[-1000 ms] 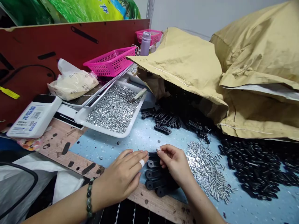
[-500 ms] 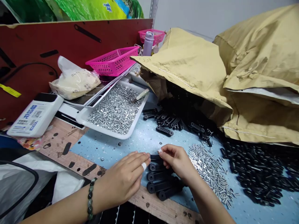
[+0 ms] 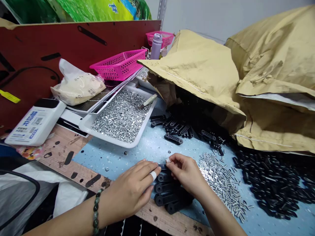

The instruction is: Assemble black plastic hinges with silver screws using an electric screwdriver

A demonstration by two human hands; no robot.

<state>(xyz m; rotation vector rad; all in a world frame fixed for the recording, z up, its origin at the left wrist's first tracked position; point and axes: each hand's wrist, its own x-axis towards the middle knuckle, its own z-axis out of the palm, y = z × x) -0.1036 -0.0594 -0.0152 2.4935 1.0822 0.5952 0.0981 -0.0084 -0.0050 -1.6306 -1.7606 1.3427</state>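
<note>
Several black plastic arms with round ends (image 3: 166,199) lie in a fanned row at the table's front edge. My left hand (image 3: 134,186), with white tape round one finger and a beaded bracelet at the wrist, has its fingers together. Its fingertips press on the end of the farthest black arm (image 3: 161,166). Over the other part of that arm, my right hand (image 3: 185,172) is closed in a pinch, with white tape on a fingertip. Whatever is between those fingers is too small or hidden to make out. Loose silver screws (image 3: 221,183) lie just right of my right hand.
A white tray of small metal nuts (image 3: 115,118) holds a light-handled tool (image 3: 149,101). Black parts (image 3: 270,186) are heaped at right, and more (image 3: 173,138) spill before an open paper sack (image 3: 197,62). Behind stand a pink basket (image 3: 118,67) and a white box (image 3: 35,123).
My left hand has shifted slightly right, its fingertips now closer to my right hand. My right hand stays nearly in place, still pinched. The view has moved a little.
</note>
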